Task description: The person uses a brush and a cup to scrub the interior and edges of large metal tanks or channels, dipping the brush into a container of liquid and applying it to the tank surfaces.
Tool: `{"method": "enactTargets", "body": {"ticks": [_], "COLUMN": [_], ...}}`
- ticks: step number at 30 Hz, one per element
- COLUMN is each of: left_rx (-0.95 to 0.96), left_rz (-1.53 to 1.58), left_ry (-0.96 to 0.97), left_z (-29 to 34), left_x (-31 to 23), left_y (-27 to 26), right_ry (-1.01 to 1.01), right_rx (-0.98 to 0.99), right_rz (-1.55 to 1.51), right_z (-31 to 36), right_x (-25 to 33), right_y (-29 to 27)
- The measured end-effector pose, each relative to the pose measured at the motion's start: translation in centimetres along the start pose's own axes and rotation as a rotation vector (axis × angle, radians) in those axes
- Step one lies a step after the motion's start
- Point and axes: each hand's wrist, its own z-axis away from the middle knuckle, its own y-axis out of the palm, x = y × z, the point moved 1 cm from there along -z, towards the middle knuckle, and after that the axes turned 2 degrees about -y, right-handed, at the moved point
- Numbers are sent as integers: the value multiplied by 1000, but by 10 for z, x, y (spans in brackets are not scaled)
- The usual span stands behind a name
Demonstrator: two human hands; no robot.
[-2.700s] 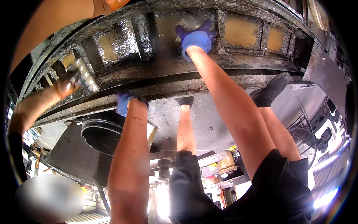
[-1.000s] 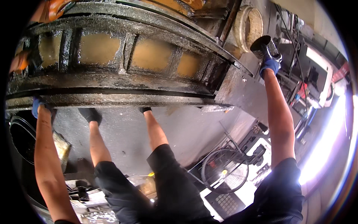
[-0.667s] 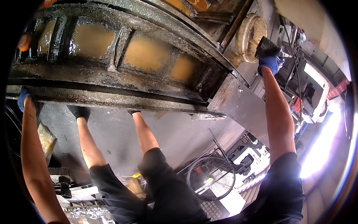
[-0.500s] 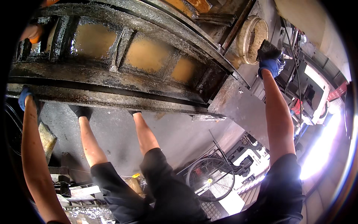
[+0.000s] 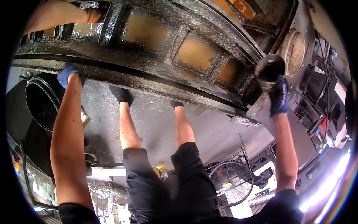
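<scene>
My right hand (image 5: 279, 98), in a dark blue glove, grips a grimy dark can (image 5: 269, 73). The can's round mouth shows, and it is held over the right end of a long, dirty metal trough (image 5: 149, 79). At the trough's near edge, my left hand (image 5: 68, 74) in a blue glove is closed on the rail. Its fingertips are partly hidden there. Cloudy brown liquid (image 5: 196, 52) stands in the trough's compartments, between cross ribs.
Another person's arm (image 5: 61, 15) reaches into the trough at upper left. A pale round bucket (image 5: 294, 52) stands beyond the can. A black tub (image 5: 39, 100) is below my left hand, and a round fan (image 5: 230, 183) stands behind my legs.
My right hand has carried the can from beside the pale bucket leftward to over the trough's end. The view has swung left, showing more of the other person's arm. My left hand stays on the rail.
</scene>
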Motion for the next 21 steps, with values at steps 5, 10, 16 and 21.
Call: {"method": "enactTargets", "body": {"ticks": [5, 10, 16, 21], "left_rx": [-79, -175, -210, -184], "left_rz": [-35, -321, -386, -328], "left_ry": [105, 34, 20, -46], "left_z": [-24, 42, 70, 115], "left_x": [6, -6, -27, -42], "left_y": [0, 23, 10, 16], "right_ry": [-202, -15, -231, 190], "right_rx": [381, 479, 31, 130], "right_rz": [240, -104, 847, 982], "right_z": [90, 118, 85, 69], "right_x": [-1, 4, -38, -55], "right_y": [160, 331, 462, 470]}}
